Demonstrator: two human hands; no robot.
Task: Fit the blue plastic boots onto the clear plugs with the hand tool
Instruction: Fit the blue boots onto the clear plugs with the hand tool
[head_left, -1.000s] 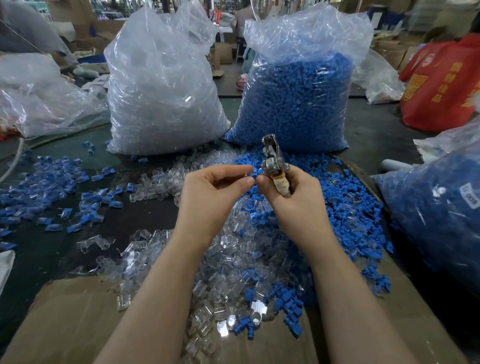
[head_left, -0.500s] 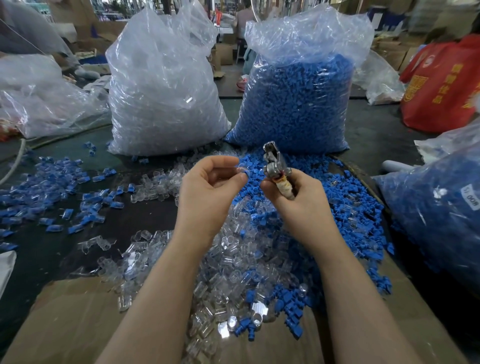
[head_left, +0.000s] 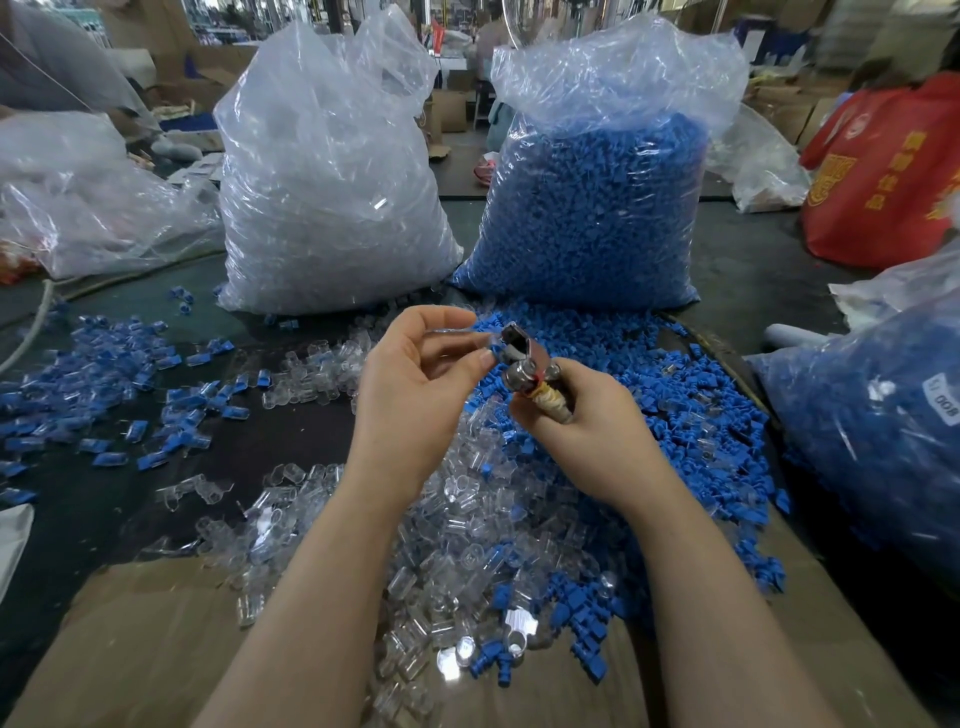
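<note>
Over the last second the hand tool (head_left: 524, 364) has tipped from nearly upright to leaning left, its metal head now meeting the fingertips of the left hand (head_left: 415, 395). That hand has closed the gap too: it pinches a small clear piece, probably a clear plug (head_left: 470, 338), between thumb and forefinger right at the tool's head, though the piece is too glassy to make out well. I judge a plug is being seated in the tool, ready for a boot. The right hand (head_left: 587, 431) is wrapped round the tool's taped handle.

Taking the tool as landmark: far to its left, finished-looking blue pieces (head_left: 104, 374) lie scattered on the worktop (head_left: 78, 519). Behind and left of it stands a clear bag of plugs (head_left: 332, 208), open at the top and quite full. Below the tool, loose clear plugs (head_left: 415, 545) are heaped under the wrists. Behind and right stands a bag of blue boots (head_left: 597, 208), equally full, with loose blue boots (head_left: 691, 405) spilling toward the tool. Far right, another bag of blue parts (head_left: 872, 426) leans in.
</note>
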